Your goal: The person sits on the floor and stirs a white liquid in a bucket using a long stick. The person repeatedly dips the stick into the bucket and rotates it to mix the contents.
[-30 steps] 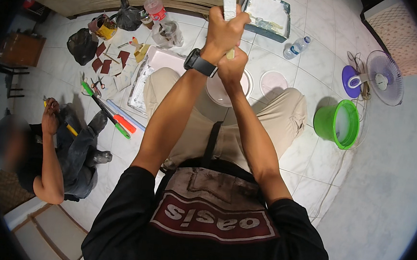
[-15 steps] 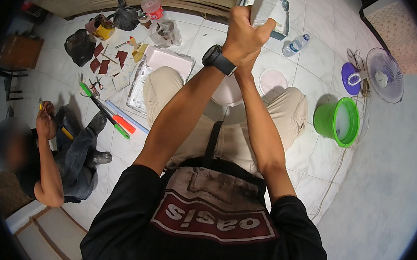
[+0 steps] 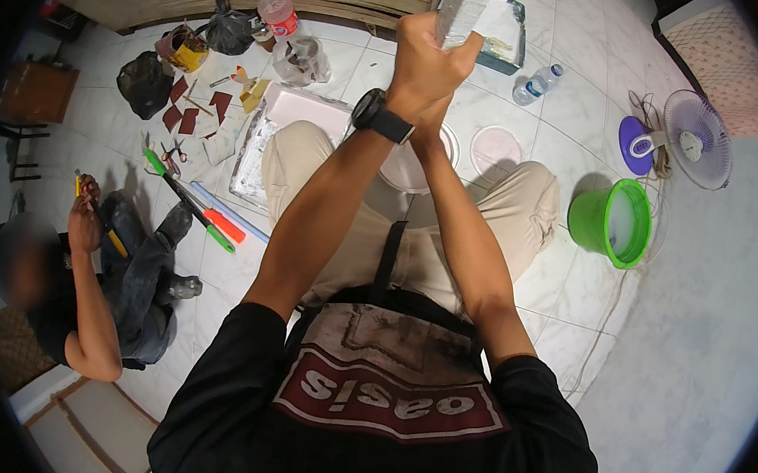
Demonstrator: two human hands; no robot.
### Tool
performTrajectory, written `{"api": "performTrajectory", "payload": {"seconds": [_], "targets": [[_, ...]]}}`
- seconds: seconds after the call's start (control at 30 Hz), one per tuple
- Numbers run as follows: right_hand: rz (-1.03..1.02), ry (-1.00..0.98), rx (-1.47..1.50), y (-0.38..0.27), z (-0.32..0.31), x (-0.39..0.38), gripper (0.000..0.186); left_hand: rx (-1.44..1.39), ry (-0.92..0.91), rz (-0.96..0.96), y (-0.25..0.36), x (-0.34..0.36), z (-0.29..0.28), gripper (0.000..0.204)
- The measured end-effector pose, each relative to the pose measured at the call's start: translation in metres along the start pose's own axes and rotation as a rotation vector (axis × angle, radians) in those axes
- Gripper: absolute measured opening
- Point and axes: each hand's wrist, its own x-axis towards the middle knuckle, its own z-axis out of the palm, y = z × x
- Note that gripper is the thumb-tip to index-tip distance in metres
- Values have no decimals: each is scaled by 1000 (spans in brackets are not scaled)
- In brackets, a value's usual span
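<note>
My left hand (image 3: 426, 68), with a black watch on its wrist, is closed at the lower end of a whitish, paint-smeared, long flat-sided piece (image 3: 465, 12). The piece runs out of the top of the view, and I cannot make out its kind. My right hand (image 3: 431, 117) is tucked behind and below the left one, touching it or nearly so; its fingers are hidden. Both arms stretch forward over a bucket of pale pink paint (image 3: 408, 168) between my knees. Beside the bucket lies its round pale lid (image 3: 497, 150).
Left of my knee sits a paint tray (image 3: 247, 170), near brown sandpaper pieces (image 3: 188, 121), scissors (image 3: 172, 152) and green-ended tools (image 3: 220, 240). A seated co-worker (image 3: 96, 322) holds a yellow-and-black tool. Rightward stand a water bottle (image 3: 537, 85), a fan (image 3: 692, 140) and a green bucket (image 3: 593, 218).
My hands have shifted slightly left together with the whitish piece, uncovering more of the pink paint bucket and the tray beyond. The co-worker's hands have risen a little.
</note>
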Motion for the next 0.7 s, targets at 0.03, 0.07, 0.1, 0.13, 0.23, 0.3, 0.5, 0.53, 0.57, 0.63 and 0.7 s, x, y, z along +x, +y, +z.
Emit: {"api": "performTrajectory", "payload": {"seconds": [0.03,0.07,0.1,0.13,0.23,0.3,0.5,0.53,0.57,0.63,0.7], "targets": [[-4,-3,-25,1,-5,1,24,-15,-11,-13,-1,1,3,22],[-8,-6,-75,-2,-11,5,23,-27,-21,-27,-1,1,5,22],[5,-9,-128,-5,-14,6,23,-39,-31,-41,-1,2,7,23],[18,-14,-183,-8,-17,7,24,-70,-36,-62,-2,1,9,24],[133,-7,-294,-11,-22,2,25,-90,-57,-218,8,-2,5,25],[115,-5,-206,-13,-14,-7,25,-85,-52,-286,13,-1,-2,26],[82,-76,0,3,6,-8,22,35,-18,-135,7,3,-12,22],[75,-89,18,10,1,-3,22,23,-10,-104,3,6,-9,22],[68,-110,40,10,-1,0,23,14,4,-72,-1,8,-7,22],[30,-69,-49,7,-9,3,23,-9,8,-64,-5,7,2,22],[19,-13,-104,1,-16,6,25,-36,-7,-75,-2,4,11,22]]}}
